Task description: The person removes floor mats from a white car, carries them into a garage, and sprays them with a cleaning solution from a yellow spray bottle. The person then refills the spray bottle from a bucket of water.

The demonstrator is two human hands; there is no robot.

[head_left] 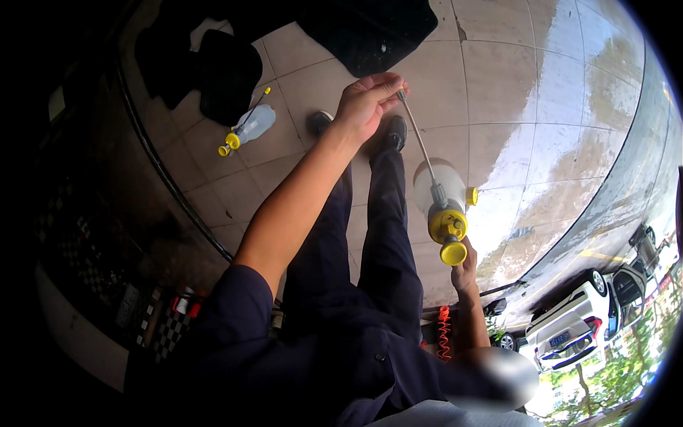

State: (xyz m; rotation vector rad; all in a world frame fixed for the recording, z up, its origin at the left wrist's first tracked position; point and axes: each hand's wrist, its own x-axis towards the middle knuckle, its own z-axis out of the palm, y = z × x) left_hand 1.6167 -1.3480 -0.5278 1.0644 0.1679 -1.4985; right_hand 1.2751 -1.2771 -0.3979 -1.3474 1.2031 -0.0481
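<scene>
A pump pressure sprayer (435,181) with a whitish bottle, a yellow pump head and a long thin wand hangs in front of me, right of my legs. My right hand (464,269) is closed around its handle side, partly hidden behind the yellow pump knob. At the wand's far end, the fingertips of my left hand (366,105) pinch the small grey and yellow nozzle (402,92). A yellow cap (472,196) sticks out from the bottle's right side.
A second yellow-topped sprayer (257,122) lies on the tiled floor at left. Black mats (370,32) cover the floor ahead. Wet tiles (548,135) stretch to the right. A red coiled hose (445,333) hangs near my right arm; a white car (576,317) stands beyond.
</scene>
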